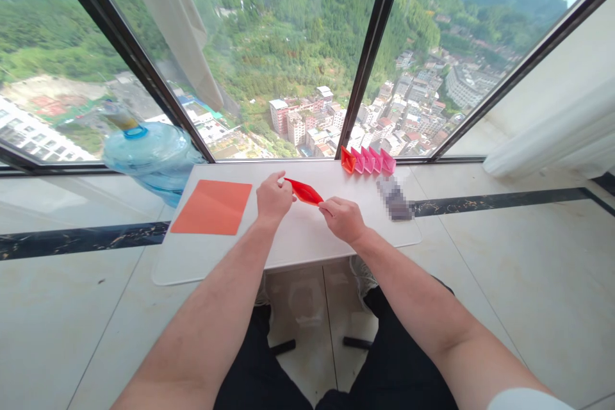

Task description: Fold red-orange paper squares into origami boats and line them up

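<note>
A red folded paper boat [305, 193] is held up above the low white table, long and narrow, with its pointed left end higher than its right. My left hand [275, 198] is closed at the left end, its fingers curled against the paper and partly hiding each other. At the other end, my right hand [344, 219] pinches the tip between thumb and fingers. To the left of my left hand, a flat stack or sheet of orange paper [214, 207] lies on the table. A row of several folded paper boats, orange and pink [368, 160], stands at the back right.
The white table [269, 250] stands against large windows. A pixelated dark object [398, 200] lies at its right end. A big blue water jug [154, 157] is beside the left back corner. Pale curtains [542, 128] hang on both sides. My legs are below the front edge.
</note>
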### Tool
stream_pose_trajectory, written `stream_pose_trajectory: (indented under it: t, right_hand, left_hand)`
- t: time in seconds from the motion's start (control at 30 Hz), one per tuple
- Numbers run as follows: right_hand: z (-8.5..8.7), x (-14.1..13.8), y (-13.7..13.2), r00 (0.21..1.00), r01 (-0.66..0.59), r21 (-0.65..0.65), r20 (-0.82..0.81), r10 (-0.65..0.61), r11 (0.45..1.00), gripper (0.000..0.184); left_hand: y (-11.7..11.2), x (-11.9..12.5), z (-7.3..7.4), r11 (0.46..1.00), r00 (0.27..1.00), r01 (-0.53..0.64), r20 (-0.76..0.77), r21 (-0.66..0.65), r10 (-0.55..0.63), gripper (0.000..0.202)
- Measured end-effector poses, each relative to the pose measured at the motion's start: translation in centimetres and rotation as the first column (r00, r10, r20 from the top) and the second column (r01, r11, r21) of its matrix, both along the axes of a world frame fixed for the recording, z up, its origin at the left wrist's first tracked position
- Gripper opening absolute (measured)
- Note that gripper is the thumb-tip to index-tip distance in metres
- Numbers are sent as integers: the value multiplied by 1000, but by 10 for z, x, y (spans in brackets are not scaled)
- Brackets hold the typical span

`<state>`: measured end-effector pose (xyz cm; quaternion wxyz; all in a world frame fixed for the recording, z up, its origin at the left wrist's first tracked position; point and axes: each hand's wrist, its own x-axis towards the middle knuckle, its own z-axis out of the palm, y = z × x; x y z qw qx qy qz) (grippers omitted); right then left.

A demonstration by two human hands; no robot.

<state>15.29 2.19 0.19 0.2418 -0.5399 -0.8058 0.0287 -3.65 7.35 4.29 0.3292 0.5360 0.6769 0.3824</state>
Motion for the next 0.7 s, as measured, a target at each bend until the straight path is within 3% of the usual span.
stream_pose_trajectory:
  t: [0.1,0.17,0.27,0.37,0.53,0.7]
  right_hand:
    - [-1,-2,4,997,75,39,-9,-74,996,30]
    - [-2,-2,12,986,166,70,-29,-164,984,31]
    - [-5,2,29,947,320,82,-44,-317,944,28]
    - [-6,9,48,899,438,35,3,-438,899,27]
    - [-1,14,74,837,539,-74,162,-523,839,30]
    - [6,14,93,805,573,-102,258,-534,814,35]
  left_hand:
    - [3,1,-2,999,998,53,-43,-8,-53,71]
    - [5,2,-6,989,979,129,-149,-72,-138,70]
    - [6,5,-14,939,882,295,-328,-180,-339,55]
    - [4,9,-21,889,765,413,-454,-198,-457,49]
    - [2,14,-28,832,562,504,-644,-231,-519,43]
    - [1,14,-32,822,542,523,-656,-226,-525,42]
